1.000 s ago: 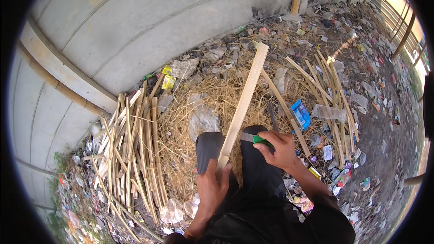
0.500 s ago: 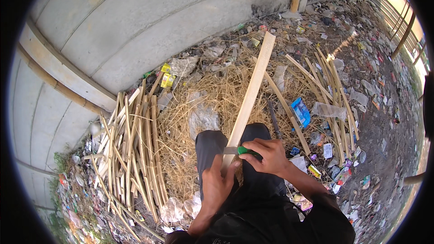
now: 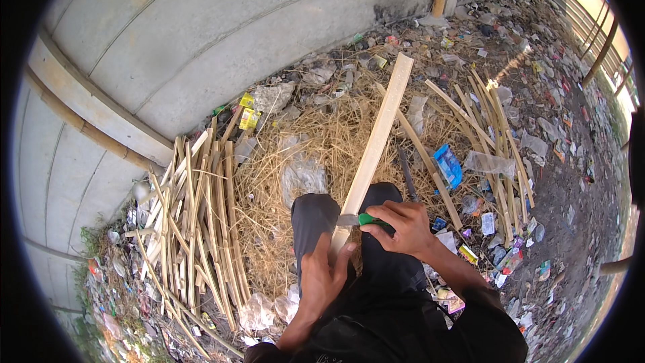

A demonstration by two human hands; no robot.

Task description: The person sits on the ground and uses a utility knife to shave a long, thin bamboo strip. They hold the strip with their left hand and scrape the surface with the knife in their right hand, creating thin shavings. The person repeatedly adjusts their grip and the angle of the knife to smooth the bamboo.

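Observation:
A long pale bamboo strip (image 3: 379, 136) slants up and away from my lap, its near end between my knees. My left hand (image 3: 322, 274) is closed round that near end, thumb on the strip's face. In my right hand (image 3: 403, 228) is a knife (image 3: 348, 220) with a green handle, the fingers wrapped round it. The knife's blade lies across the strip, touching it just beyond my left thumb. The knife's tip is hard to make out against the strip's left edge.
A heap of bamboo strips (image 3: 201, 222) lies at the left, and a smaller pile (image 3: 500, 154) at the right. Shavings (image 3: 269, 175) cover the ground ahead, with litter and a blue wrapper (image 3: 448, 166) about. A grey concrete wall (image 3: 255, 20) stands beyond.
My right hand and the knife have shifted slightly right and up, away from my left hand. The strip's far end has tilted a little to the right and lower.

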